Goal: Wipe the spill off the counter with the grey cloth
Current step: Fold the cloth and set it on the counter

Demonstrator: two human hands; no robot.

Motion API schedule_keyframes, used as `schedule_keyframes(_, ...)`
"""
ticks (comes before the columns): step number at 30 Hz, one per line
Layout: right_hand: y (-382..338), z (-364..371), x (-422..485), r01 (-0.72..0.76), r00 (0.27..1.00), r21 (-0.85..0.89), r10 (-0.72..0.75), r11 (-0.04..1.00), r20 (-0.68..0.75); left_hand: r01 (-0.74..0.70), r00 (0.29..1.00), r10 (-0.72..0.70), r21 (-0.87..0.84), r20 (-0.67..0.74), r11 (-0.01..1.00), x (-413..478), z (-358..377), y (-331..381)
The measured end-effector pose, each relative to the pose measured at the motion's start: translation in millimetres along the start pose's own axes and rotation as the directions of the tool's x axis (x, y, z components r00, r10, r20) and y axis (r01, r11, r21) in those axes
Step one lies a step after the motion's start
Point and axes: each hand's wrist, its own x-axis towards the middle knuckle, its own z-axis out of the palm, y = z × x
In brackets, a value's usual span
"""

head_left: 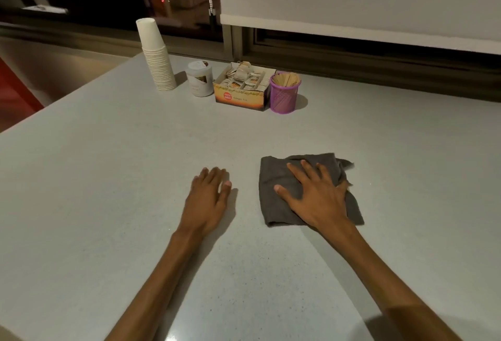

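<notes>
Head camera looked down on a pale grey counter (113,178) that filled most of the view. On it the grey cloth (279,178) lay roughly folded, its far right corner rumpled, well nearer the person than the purple mesh cup (284,96). The right hand (315,194) lay flat on top of the cloth, palm down, fingers spread and thumb stretched out to the left, pinching nothing. The left hand (208,197) rested palm down on bare counter just left of the cloth, apart from it, its fingers extended and close together, holding nothing. No wet patch could be made out on the surface.

A row of things stood at the far side of the counter, all to the left of the mesh cup: a tall stack of white paper cups (157,61) farthest left, then a small white tub (199,78), then an open box of ginger tea bags (242,87) touching or just beside the cup. The mesh cup itself held wooden stirrers (286,79). Nothing stood between the hands and that row.
</notes>
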Motion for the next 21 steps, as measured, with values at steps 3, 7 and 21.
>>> schedule_keyframes(3,17,-13,-4,-0.01,1.0,0.194,0.015,0.981,-0.022,-0.057,0.996,0.047,-0.135,-0.076,0.989,9,9,37)
schedule_keyframes(7,47,-31,18,0.08,0.992,0.255,-0.053,0.964,-0.112,-0.033,0.999,0.033,-0.023,0.025,0.999,48,22,69)
schedule_keyframes(21,86,-66,43,-0.021,0.925,0.427,-0.145,0.904,0.351,-0.087,0.993,0.112,-0.419,0.034,0.904,83,43,88)
